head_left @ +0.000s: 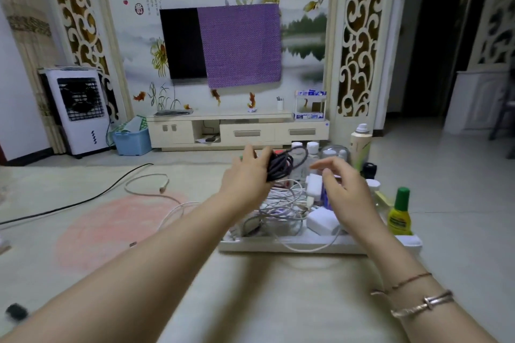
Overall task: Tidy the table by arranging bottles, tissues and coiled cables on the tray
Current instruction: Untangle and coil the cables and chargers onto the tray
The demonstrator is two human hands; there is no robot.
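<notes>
Cable work fills the middle of my view. My left hand [246, 172] holds a dark coiled cable [280, 166] above the far part of the white tray [278, 245], my fingers wrapped around the bundle and one loop sticking out toward 2 o'clock. My right hand [341, 192] hovers just at 3 o'clock of that coil, fingers loosely spread and gripping nothing, apart from the cable.

Below both hands, the tray sits on the pale table [250, 287]. A tangle of white cables [281, 203] lies in the tray's left half, with one strand looping over its near rim. A white charger block [323, 220] lies just at 3 o'clock of the tangle, partly under my right wrist. A green-capped yellow bottle [400, 213] stands at the tray's right end. At the tray's far side stand two clear bottles with white caps [305, 147], a clear dome-shaped lid [334, 152], and a tall spray can [361, 143] at 1 o'clock.

Off the tray, at 9 o'clock, a loose white cable [150, 189] curls on the table surface.
</notes>
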